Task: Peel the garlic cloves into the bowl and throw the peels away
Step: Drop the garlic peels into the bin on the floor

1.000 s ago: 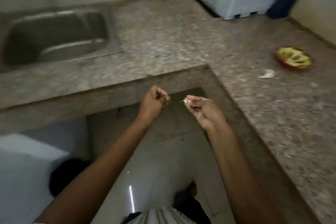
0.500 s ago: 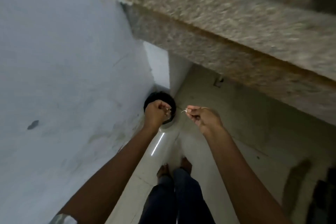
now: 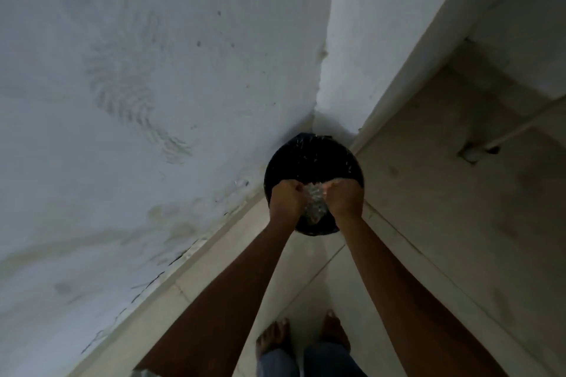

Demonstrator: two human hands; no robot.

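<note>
A round black bin (image 3: 312,159) stands on the floor in the corner between two walls. My left hand (image 3: 286,199) and my right hand (image 3: 344,199) hover side by side over its near rim, backs up, with the fingers bent down toward the opening. Their fingertips are hidden, so no garlic peel shows in either hand. Between the two hands a pale crumpled mass (image 3: 312,206) lies inside the bin. No bowl or garlic cloves are in sight.
A whitish wall (image 3: 137,101) fills the left, and a pale counter support (image 3: 352,40) rises behind the bin. My bare feet (image 3: 303,337) stand on the tiled floor below. A white pipe fitting (image 3: 473,153) sits on the right.
I have turned from the counter to the corner bin. Both hands, which pinched bits of peel a little apart, moved forward and down over the bin's opening and closer together.
</note>
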